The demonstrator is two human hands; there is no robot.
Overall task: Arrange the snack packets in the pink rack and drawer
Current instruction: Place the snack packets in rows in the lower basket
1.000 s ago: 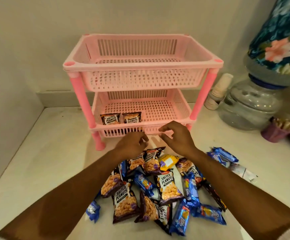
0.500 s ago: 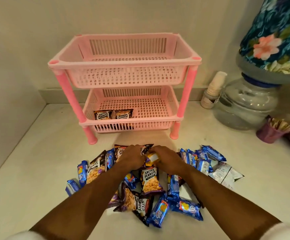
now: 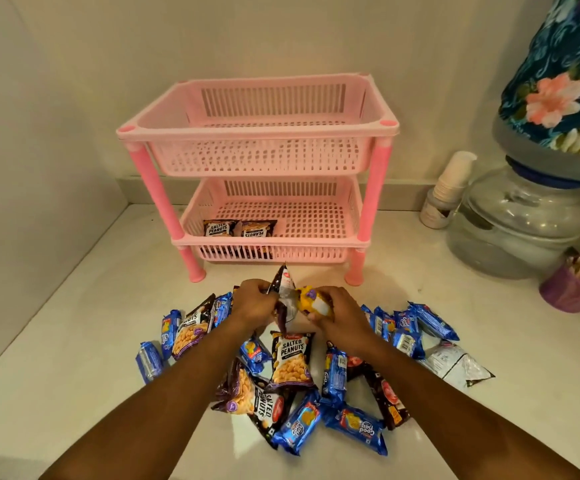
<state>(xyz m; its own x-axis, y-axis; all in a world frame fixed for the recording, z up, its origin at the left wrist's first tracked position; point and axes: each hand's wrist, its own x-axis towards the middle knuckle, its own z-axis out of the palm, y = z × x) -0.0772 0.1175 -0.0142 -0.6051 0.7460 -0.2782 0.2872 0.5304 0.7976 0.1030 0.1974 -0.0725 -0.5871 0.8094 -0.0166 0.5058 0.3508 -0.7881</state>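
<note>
White counter (image 3: 74, 341), pink rack (image 3: 257, 133) against wall, perhaps tiled

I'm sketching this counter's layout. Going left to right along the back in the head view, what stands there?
Pink rack → stack of paper cups → glass jar → purple cup.

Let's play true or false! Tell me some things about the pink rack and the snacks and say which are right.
1. The top basket of the pink rack holds no packets. True.
2. Four peanut packets sit in the bottom basket. False: two are visible, at its front left.
3. The left hand holds a dark packet. True.
4. The right hand is empty. False: it holds a yellow packet.
5. Blue biscuit packets lie on the counter. True.
</note>
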